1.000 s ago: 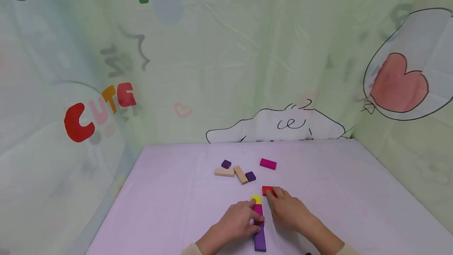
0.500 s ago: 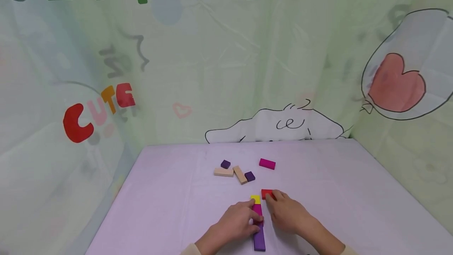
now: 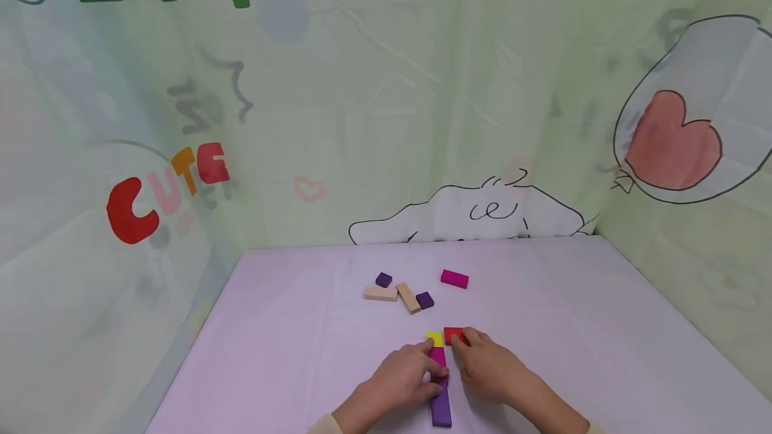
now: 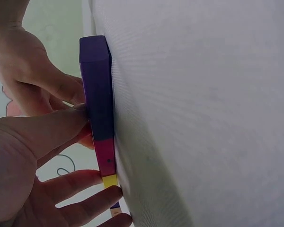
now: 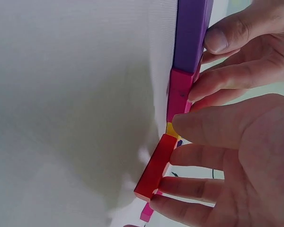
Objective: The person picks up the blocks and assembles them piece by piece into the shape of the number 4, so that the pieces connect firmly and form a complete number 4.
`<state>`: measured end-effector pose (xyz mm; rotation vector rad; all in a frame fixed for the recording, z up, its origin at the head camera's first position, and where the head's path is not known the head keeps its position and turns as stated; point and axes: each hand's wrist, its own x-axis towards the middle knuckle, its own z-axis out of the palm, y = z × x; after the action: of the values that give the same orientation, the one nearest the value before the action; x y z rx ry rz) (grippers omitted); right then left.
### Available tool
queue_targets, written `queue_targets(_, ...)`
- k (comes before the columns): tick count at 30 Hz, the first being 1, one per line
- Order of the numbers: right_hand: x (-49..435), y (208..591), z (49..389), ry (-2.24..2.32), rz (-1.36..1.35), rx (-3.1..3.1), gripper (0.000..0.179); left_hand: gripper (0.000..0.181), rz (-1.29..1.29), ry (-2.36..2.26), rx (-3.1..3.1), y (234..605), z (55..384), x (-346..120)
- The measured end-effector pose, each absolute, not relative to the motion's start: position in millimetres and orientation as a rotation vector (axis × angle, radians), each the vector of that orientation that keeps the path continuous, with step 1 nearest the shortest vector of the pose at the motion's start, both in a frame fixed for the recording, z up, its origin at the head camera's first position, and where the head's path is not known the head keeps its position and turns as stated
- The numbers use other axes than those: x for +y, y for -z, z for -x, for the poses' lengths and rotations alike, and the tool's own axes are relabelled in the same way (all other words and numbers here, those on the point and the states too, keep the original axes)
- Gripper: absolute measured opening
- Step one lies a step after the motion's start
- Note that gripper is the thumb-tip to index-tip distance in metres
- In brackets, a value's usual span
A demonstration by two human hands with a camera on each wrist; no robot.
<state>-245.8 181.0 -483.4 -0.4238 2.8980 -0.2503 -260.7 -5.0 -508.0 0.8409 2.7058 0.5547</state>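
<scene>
On the table a purple block, a magenta block and a yellow block stand end to end in a row. My left hand rests on this row, its thumb at the purple block and fairly straight fingers touching the magenta and yellow ones. With my right hand I hold a red block just right of the yellow end, fingers along its far side and thumb at its near end. In the head view my right fingers cover part of the red block.
Farther back lie two natural wood blocks, one flat and one slanted. Two small dark purple blocks, one left and one right, lie beside them. A magenta cylinder lies behind. Printed curtains border the table.
My right hand has drawn the red block toward me and slightly left, until it lies beside the yellow block. The left hand stays on the row.
</scene>
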Motion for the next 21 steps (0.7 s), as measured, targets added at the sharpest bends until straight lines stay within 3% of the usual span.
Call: queue_targets(21,179.3,485.2,236.9,0.215,0.454,2.905,0.052,0.028,-0.888,-0.545,2.713,504.3,257.7,-6.2)
